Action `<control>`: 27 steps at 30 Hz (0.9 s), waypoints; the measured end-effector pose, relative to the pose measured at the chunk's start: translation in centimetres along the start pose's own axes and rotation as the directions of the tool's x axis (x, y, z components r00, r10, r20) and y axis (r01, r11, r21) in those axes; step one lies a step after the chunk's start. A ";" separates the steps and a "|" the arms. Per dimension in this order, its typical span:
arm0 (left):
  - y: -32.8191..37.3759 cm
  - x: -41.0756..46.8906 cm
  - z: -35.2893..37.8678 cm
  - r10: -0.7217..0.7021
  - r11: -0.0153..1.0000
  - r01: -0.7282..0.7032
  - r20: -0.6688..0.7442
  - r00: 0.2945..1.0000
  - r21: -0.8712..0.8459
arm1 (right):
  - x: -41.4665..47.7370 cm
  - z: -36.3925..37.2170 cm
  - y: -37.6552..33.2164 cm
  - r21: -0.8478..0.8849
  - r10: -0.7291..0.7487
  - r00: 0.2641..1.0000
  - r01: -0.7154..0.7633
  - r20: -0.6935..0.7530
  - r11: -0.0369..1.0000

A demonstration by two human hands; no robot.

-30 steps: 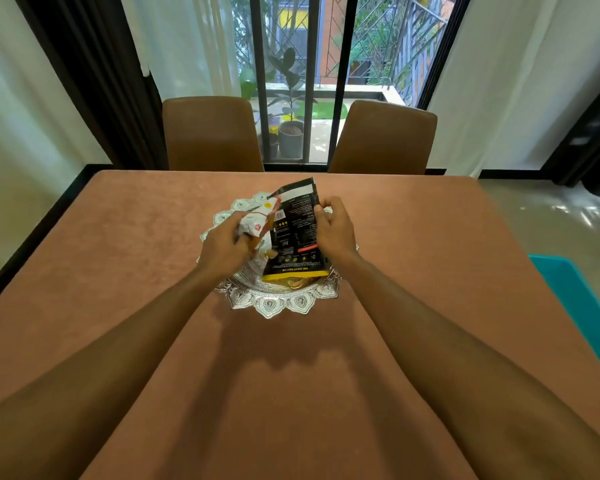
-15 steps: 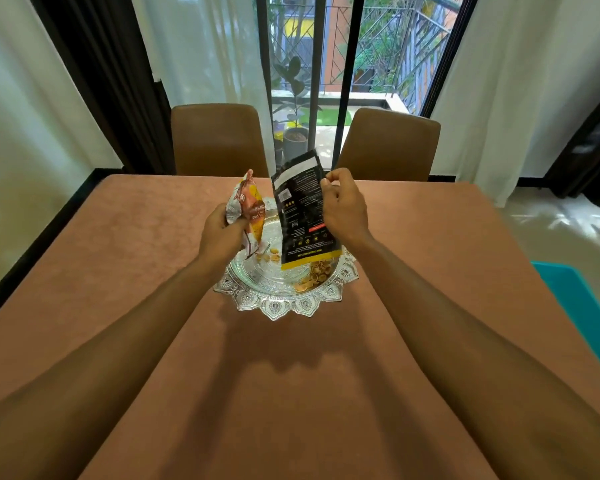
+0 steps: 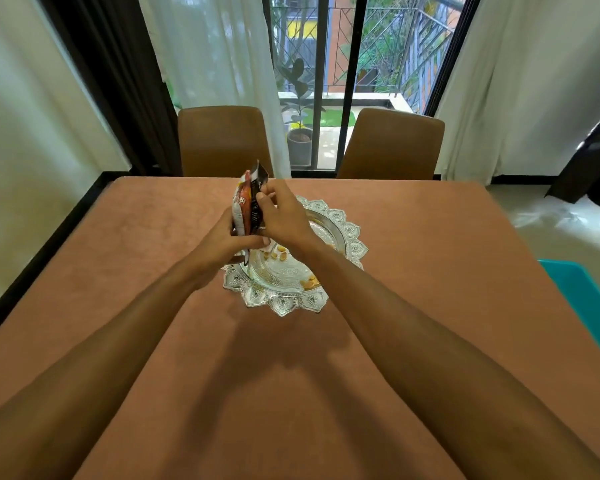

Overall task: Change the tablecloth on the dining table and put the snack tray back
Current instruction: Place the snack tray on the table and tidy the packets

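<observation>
I see both of my hands raised over the left rim of the tray (image 3: 349, 233), pressing two snack packets together on edge; my left hand (image 3: 222, 242) wraps the lower part of the pair, fingers (image 3: 253, 241) curled tight around the crinkled orange packet (image 3: 242, 206); my right hand (image 3: 281, 216) pinches the flat black packet (image 3: 257, 199) against it from the right, fingers narrow and bent on the foil; both packets stand nearly upright, glossy and thin, their top corners poking above my knuckles; the tray is silvery metal, round, with an embossed, scalloped rim of pointed petals and a shallow dished centre; a few small golden snack pieces (image 3: 278, 254) lie loose in the dish, more near its front edge; it sits on the cloth (image 3: 430, 271), a matt, suede-like terracotta sheet lying smooth over the worktop, near the middle and toward the far side; two brown padded chairs (image 3: 222, 140) with rounded backs stand at the far edge; a teal bin (image 3: 582, 299) shows at the right
</observation>
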State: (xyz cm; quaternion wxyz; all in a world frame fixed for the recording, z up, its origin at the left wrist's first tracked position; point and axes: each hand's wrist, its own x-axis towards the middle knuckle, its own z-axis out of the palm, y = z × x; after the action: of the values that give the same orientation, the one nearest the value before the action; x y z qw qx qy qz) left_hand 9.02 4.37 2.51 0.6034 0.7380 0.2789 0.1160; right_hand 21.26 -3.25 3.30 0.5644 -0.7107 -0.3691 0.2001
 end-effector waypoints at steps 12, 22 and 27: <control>-2.4 1.2 -1.8 -0.134 0.991 0.129 -0.423 0.896 -0.042 | 0.5 0.7 4.2 -0.412 0.045 0.975 0.050 0.218 0.910; -1.0 2.1 -3.7 -0.037 0.991 0.076 -0.324 0.945 0.108 | -0.8 -0.1 10.7 -0.651 -0.185 0.908 0.401 0.375 0.644; -1.1 2.2 -4.0 -0.019 0.988 0.068 -0.322 0.947 0.142 | -0.8 0.0 10.9 -0.663 -0.226 0.857 0.504 0.463 0.554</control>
State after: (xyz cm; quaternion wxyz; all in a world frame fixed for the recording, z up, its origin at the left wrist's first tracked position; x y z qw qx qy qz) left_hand 8.48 8.98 2.04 0.4952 0.7467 0.3969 0.1992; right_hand 24.00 -4.81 -7.20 0.1696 -0.7435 -0.6467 0.0152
